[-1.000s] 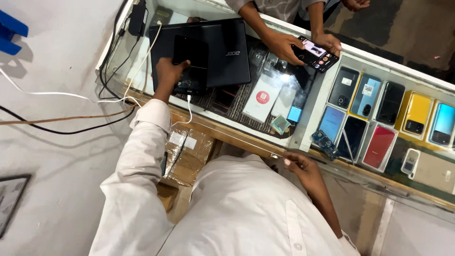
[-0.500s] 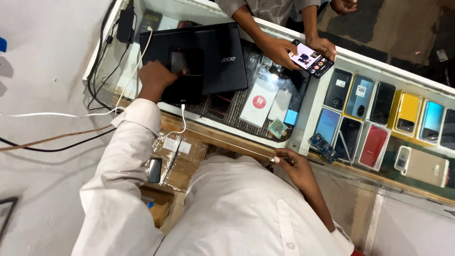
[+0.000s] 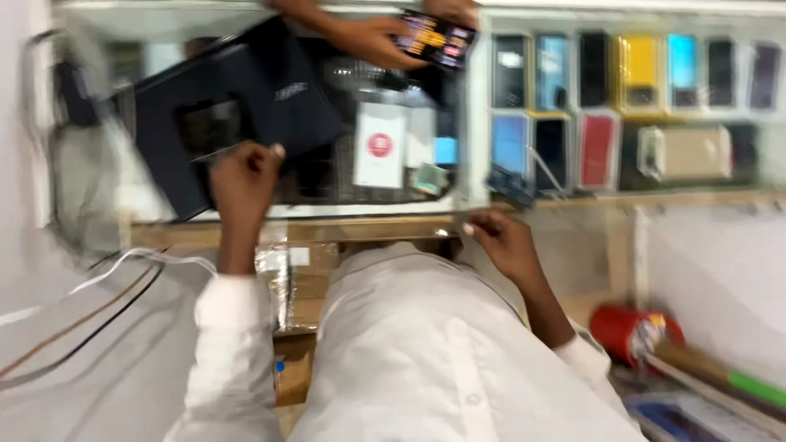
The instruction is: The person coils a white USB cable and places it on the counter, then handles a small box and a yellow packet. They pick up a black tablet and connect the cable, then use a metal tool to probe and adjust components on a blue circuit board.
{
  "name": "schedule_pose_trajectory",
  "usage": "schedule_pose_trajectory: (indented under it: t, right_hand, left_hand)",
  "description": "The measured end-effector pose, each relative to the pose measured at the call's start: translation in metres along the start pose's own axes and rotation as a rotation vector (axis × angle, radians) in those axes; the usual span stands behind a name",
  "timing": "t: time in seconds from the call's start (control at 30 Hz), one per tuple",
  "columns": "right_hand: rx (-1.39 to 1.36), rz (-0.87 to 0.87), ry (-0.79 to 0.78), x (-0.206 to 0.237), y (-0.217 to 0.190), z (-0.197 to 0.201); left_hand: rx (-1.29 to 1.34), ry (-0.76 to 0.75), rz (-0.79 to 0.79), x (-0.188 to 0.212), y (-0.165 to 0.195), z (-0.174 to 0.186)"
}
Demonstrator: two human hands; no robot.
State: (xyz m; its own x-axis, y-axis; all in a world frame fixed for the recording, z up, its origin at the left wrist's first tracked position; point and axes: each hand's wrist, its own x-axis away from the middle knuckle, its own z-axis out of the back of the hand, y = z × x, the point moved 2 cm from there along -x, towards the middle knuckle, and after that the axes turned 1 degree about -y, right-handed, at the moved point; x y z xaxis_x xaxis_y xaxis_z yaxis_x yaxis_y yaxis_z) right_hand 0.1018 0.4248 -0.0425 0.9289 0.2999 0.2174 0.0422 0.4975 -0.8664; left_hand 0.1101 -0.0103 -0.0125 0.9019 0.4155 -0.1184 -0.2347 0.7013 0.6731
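Note:
A closed black laptop [image 3: 246,106] lies on the glass counter [image 3: 393,211]. My left hand [image 3: 241,176] is at its near edge, fingers curled onto it; motion blur hides the exact grip. My right hand [image 3: 503,241] rests on the counter's wooden front edge, fingers bent, holding nothing. Across the counter another person's hands [image 3: 368,37] hold a phone with a lit screen [image 3: 434,37].
Under the glass lie several phones in coloured cases [image 3: 598,98] and a white box with a red dot [image 3: 379,146]. Cables [image 3: 90,278] trail at the left. A cardboard box [image 3: 295,286] sits below the counter. A red roll [image 3: 626,331] lies at the lower right.
The view has swung and blurred. My left hand slid from the laptop's top to its near edge. My right hand stays on the counter edge. The other person still holds the phone.

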Motion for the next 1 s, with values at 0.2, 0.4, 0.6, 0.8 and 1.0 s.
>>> schedule_pose_trajectory:
  t: [0.2,0.4,0.6,0.8,1.0]
  right_hand:
    - [0.119,-0.089,0.353,-0.003,0.041,0.079]
    - [0.534,0.197,0.382,-0.035,0.075,0.133]
    - [0.691,0.282,0.129,-0.073,0.102,0.139]
    - [0.232,0.157,-0.067,-0.103,0.133,0.176]
    - [-0.636,-0.178,-0.198,-0.115,0.162,0.221]
  left_hand:
    - [0.429,-0.672,0.152,0.09,0.124,-0.14]
    - [0.351,-0.68,-0.198,0.119,0.206,-0.191]
    - [0.055,-0.557,-0.405,0.092,0.244,-0.249]
    - [-0.139,-0.421,-0.441,0.079,0.261,-0.304]
    - [-0.171,-0.585,-0.21,0.073,0.255,-0.307]
